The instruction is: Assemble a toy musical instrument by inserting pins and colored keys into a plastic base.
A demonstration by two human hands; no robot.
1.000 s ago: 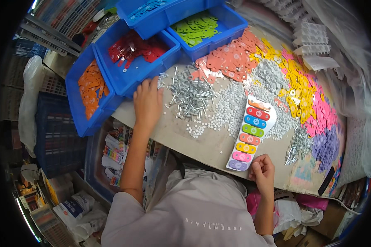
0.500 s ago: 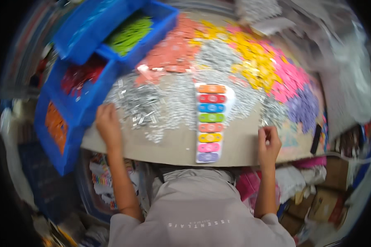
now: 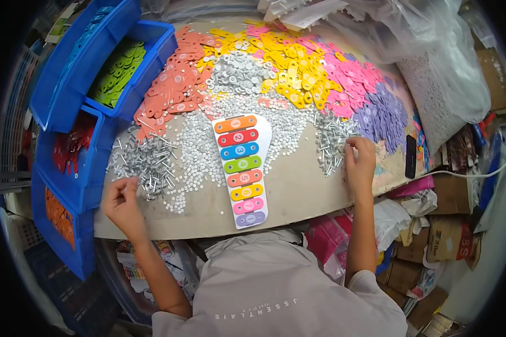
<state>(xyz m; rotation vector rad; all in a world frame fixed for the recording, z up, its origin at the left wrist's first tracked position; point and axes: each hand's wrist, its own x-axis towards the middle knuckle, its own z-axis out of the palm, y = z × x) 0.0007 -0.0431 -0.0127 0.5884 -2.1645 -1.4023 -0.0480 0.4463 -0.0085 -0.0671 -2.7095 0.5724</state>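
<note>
Upper blue bin (image 3: 99, 56) cropped at top edge; anything within hands (image 3: 123, 206) (both) too small to tell.

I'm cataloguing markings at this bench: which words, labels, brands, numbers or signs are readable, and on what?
Print located, not copied:
White board with coloured bars: a pale numeral mid-bar; the purple bar's is unclear.
Grey shirt: pale lettering; its smaller line is too small.
Cardboard box: red lettering, partly readable.
Loose coral bars: pale numerals, mostly too small.
</note>
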